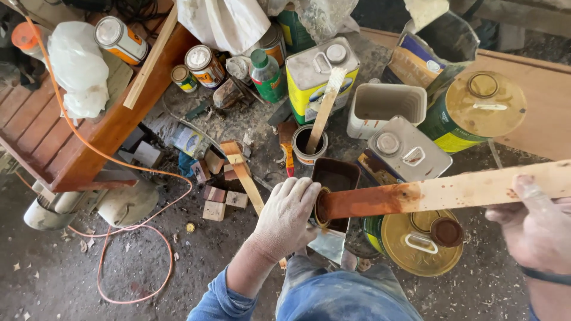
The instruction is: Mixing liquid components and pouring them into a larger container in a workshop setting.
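My right hand grips a long pale wooden strip at its right end, thumb on top. The strip reaches left, and its far end is coated in wet red-brown stain. My left hand, dusty and pale, is closed on a small yellowish-edged applicator pressed against that stained end; what it is exactly I cannot tell. Under the strip's end stands a dark square container with brown liquid in it. My knees in blue jeans are at the bottom.
On the dirty floor stand a small round can holding a stir stick, an orange-handled brush, a yellow rectangular tin, a white tub and gold-lidded cans. A red-brown wooden frame, loose wood blocks and an orange cable lie left.
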